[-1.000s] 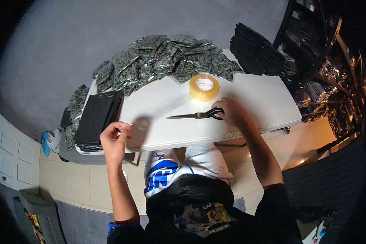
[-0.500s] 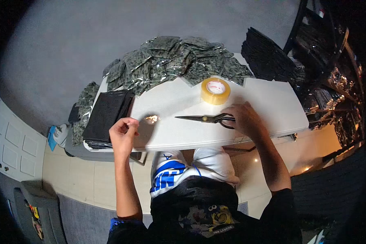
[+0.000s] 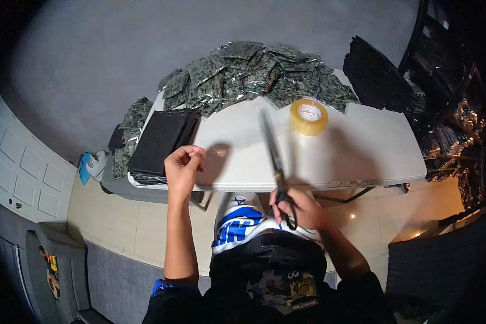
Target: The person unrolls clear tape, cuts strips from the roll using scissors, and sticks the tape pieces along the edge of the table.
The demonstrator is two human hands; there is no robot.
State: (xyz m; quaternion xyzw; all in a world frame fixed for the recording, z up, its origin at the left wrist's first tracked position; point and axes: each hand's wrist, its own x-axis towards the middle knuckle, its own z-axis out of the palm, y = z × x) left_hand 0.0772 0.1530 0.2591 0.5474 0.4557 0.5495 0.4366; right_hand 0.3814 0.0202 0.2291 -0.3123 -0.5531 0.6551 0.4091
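Black-handled scissors (image 3: 278, 175) are held in my right hand (image 3: 298, 208), its fingers wrapped round the handles over my lap. Their blades point up and away over the white table (image 3: 237, 162), slightly blurred. My left hand (image 3: 183, 164) is closed in a pinch above the table's front edge, beside a stack of black folded packs (image 3: 159, 141). A faint clear shine shows just right of its fingertips; what the pinch holds is too small to make out. Further back on the table lies a roll of clear yellowish tape (image 3: 309, 117).
Plastic-wrapped camouflage packs (image 3: 243, 73) are heaped along the table's back edge. A tall black stack (image 3: 378, 75) stands at the back right, near a dark rack. A grey chair (image 3: 65, 270) is at the lower left, below a white door (image 3: 29, 167).
My right hand has lifted the scissors off the table and drawn them back toward my body, swinging the blades from leftward to upward. My left hand stays pinched. The view has shifted.
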